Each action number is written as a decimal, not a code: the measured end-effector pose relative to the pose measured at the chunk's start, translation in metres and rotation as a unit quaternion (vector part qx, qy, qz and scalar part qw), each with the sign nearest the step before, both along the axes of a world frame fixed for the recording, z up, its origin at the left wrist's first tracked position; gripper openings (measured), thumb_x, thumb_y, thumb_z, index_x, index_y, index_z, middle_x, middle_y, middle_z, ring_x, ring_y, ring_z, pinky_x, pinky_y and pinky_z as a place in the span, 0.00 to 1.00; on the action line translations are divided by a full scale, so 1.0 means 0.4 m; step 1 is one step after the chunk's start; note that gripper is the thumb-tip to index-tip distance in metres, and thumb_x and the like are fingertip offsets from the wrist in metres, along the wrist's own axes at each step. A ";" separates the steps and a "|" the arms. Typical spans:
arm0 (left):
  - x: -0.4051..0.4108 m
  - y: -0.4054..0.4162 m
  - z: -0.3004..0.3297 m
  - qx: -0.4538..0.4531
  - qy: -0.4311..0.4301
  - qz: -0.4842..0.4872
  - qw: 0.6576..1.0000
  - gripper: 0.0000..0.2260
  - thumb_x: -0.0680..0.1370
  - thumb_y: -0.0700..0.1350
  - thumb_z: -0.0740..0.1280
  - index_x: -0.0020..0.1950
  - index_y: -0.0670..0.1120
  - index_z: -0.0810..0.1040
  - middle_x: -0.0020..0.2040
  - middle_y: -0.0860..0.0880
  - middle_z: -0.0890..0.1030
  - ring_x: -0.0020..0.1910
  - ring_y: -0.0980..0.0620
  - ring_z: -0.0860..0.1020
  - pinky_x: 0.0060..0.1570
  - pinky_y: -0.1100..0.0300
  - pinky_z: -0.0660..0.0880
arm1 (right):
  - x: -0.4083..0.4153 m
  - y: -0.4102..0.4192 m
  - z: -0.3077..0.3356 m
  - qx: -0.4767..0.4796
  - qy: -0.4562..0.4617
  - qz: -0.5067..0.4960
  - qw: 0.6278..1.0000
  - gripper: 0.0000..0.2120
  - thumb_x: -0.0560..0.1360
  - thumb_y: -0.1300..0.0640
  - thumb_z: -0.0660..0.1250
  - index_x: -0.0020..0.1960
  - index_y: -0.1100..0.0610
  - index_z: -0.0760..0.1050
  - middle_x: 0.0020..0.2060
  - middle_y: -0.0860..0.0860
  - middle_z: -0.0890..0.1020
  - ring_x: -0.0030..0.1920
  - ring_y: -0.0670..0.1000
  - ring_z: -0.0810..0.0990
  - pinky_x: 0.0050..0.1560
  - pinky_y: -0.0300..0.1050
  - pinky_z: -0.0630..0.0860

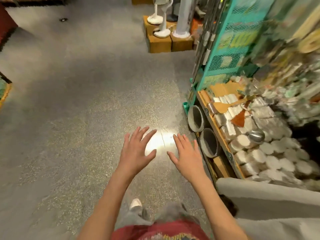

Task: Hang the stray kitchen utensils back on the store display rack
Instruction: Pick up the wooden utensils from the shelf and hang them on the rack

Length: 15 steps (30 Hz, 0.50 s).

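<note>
— Speckled grey floor [72,139] is most of what I have in front of me. My left hand [136,149] and right hand [186,153] are both out ahead, palms down, fingers spread flat; neither grip holds anything.

— Where are the utensils?

— Off to my right. A wooden spatula [223,105] and a metal ladle [256,135] lie loose on the packaged stock of the low shelf [217,129]. The teal mesh display rack [230,49] stands above and behind them. That side is badly blurred, so I cannot make out any hooks.

— How would you go about it?

— I'd turn right first and let the view settle. Then I'd take one utensil by its handle, leaving the hanging end free, and find the hook before I lift towards it.

— Room to move?

— Plenty to my left and ahead, where the aisle is wide. The right is tighter: two grey pots [202,130] jut out at the shelf's edge just beside my right hand, and something pale grey [268,210] crowds my right elbow. I'd reach over the pots, not past them.
</note>
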<state>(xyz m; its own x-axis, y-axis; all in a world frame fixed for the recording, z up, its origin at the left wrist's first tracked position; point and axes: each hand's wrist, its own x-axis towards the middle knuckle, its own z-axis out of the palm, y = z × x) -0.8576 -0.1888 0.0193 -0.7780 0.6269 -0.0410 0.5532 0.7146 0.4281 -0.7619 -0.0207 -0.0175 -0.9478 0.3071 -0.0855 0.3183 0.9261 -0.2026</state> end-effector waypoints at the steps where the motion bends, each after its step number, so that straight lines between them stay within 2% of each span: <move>1: -0.039 0.018 0.004 0.000 -0.001 -0.023 1.000 0.29 0.76 0.55 0.63 0.74 0.60 0.56 0.76 0.56 0.56 0.76 0.54 0.47 0.73 0.49 0.41 | -0.028 0.002 0.008 0.001 0.005 -0.020 1.000 0.32 0.79 0.38 0.46 0.77 0.51 0.46 0.77 0.48 0.51 0.77 0.48 0.45 0.75 0.54 0.41; 8: -0.229 0.196 -0.009 0.005 -0.014 -0.168 0.986 0.28 0.76 0.54 0.64 0.74 0.59 0.58 0.76 0.54 0.57 0.77 0.51 0.48 0.73 0.47 0.45 | -0.137 0.105 0.027 -0.004 0.024 -0.152 0.988 0.32 0.79 0.38 0.49 0.77 0.52 0.49 0.77 0.49 0.54 0.77 0.49 0.48 0.74 0.55 0.41; 15: -0.349 0.512 -0.063 -0.025 0.001 -0.272 0.962 0.28 0.76 0.57 0.61 0.74 0.60 0.54 0.77 0.56 0.54 0.77 0.53 0.45 0.75 0.48 0.45 | -0.200 0.331 -0.028 -0.008 0.018 -0.247 0.969 0.32 0.78 0.37 0.47 0.77 0.51 0.47 0.77 0.47 0.52 0.77 0.47 0.45 0.73 0.53 0.38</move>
<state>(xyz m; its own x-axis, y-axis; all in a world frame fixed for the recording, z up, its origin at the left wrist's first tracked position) -0.9974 0.0161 -0.0059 -0.3357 0.9386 -0.0802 0.8523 0.3388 0.3985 -0.8420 0.1118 -0.0285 -0.6873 0.7237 -0.0624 0.7149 0.6587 -0.2346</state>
